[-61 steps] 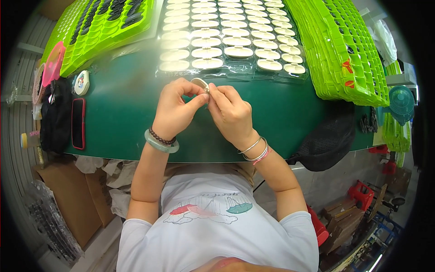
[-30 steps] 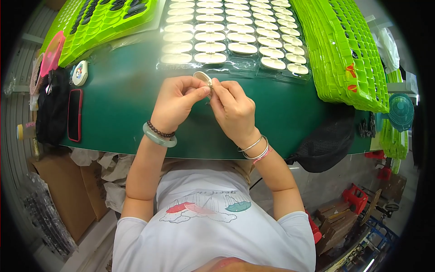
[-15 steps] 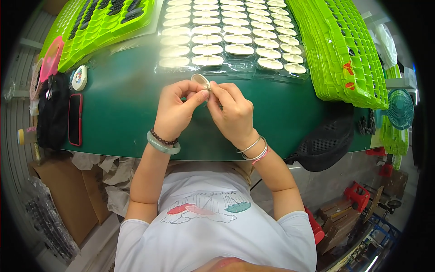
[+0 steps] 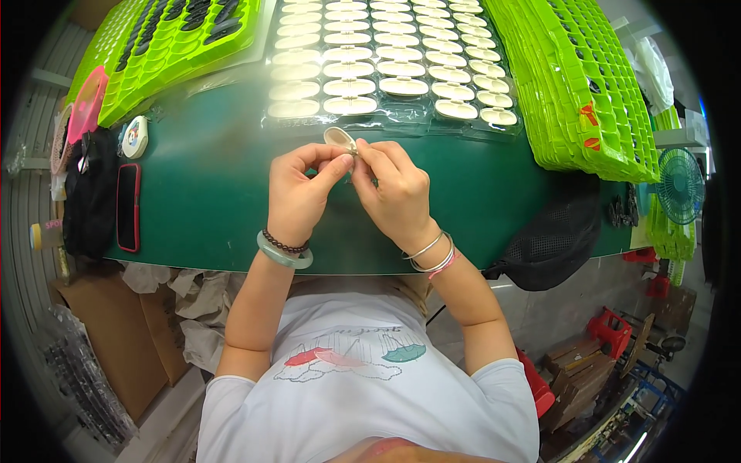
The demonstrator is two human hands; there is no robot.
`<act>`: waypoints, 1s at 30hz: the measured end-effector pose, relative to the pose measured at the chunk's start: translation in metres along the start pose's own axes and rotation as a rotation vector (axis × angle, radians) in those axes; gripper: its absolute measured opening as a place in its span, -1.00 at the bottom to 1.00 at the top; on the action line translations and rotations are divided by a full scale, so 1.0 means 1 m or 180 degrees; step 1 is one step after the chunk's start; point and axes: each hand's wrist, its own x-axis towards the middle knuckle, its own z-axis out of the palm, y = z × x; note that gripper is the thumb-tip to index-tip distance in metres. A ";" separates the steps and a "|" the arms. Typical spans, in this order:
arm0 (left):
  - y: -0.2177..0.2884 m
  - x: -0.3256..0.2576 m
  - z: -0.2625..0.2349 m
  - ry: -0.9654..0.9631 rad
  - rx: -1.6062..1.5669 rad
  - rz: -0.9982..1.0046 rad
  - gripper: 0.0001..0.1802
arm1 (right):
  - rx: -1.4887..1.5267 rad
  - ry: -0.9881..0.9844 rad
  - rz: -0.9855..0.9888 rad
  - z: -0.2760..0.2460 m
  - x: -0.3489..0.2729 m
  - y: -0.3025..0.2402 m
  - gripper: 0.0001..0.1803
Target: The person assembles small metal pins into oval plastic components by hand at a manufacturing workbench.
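Case projects far-left from the fingertips, long axis far-left to near-right. Left hand, right hand: fingers pinched on its near end.

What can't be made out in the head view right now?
- Head view: the near end of the held cream oval piece, hidden by the fingers of the left hand and right hand.
- Head view: far ends of the cream rows and green tray stack, cut off by the top edge.
- Head view: dark items at far right, too small to identify.
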 end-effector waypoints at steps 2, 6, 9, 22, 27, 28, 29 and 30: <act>0.000 0.000 -0.003 -0.0057 0.0063 0.0033 -0.81 | 0.0012 -0.0012 0.0004 -0.001 0.001 0.001 -0.72; 0.006 -0.002 -0.003 -0.0048 0.0144 -0.0010 -0.77 | 0.0089 -0.0019 0.0070 -0.003 0.002 0.002 -0.73; 0.008 -0.007 -0.003 0.0106 0.0101 0.0077 -0.79 | 0.0094 -0.0025 0.0112 -0.004 0.004 0.005 -0.76; -0.001 -0.041 -0.066 0.0929 0.0406 0.0367 -0.88 | -0.1378 -0.0927 0.0188 -0.050 0.083 0.075 -0.93; -0.007 -0.051 -0.091 0.1178 0.0685 0.0375 -0.87 | -0.0991 -0.1633 0.0539 -0.048 0.101 0.107 -0.81; -0.010 -0.054 -0.096 0.1251 0.0723 0.0313 -0.87 | -0.0925 -0.1512 0.0590 -0.048 0.106 0.106 -0.81; -0.012 -0.056 -0.098 0.1188 0.0925 0.0402 -0.87 | -0.1018 -0.1463 0.0618 -0.046 0.109 0.106 -0.81; -0.015 -0.052 -0.099 0.1097 0.1117 0.0514 -0.87 | -0.1134 -0.1386 0.0648 -0.044 0.113 0.107 -0.81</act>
